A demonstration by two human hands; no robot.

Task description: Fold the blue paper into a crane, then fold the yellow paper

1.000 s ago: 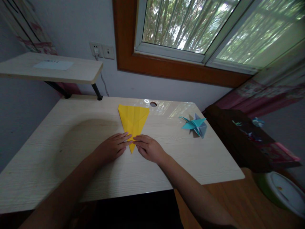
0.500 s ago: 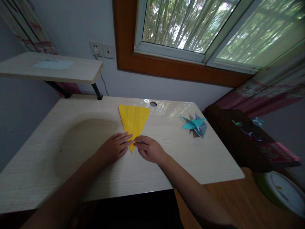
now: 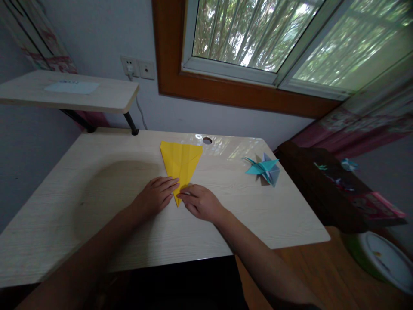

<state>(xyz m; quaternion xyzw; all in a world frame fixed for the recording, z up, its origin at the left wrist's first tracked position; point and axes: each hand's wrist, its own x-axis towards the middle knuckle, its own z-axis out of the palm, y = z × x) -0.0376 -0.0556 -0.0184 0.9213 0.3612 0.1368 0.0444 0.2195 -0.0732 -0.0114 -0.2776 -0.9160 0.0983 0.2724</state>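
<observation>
A sheet of yellow origami paper [image 3: 182, 159], creased and folded into a kite-like shape, lies flat on the desk with its narrow point toward me. My left hand [image 3: 158, 192] rests on its lower left edge, palm down, fingers stretched out over the paper. On the other side, my right hand [image 3: 200, 201] has its fingers bent and drawn together at the lower right edge, close to the point. The fingertips of both hands nearly meet there and hide part of the fold.
A folded teal and pale-blue paper figure [image 3: 263, 168] sits on the desk [image 3: 258, 224] to the right. At the back left a raised shelf [image 3: 109, 92] carries a white paper [image 3: 72, 87]. A round cable hole [image 3: 207, 141] lies near the back edge.
My right fingertips have slid slightly toward the paper's point and to the left. My left hand has shifted a little. The paper stays in place.
</observation>
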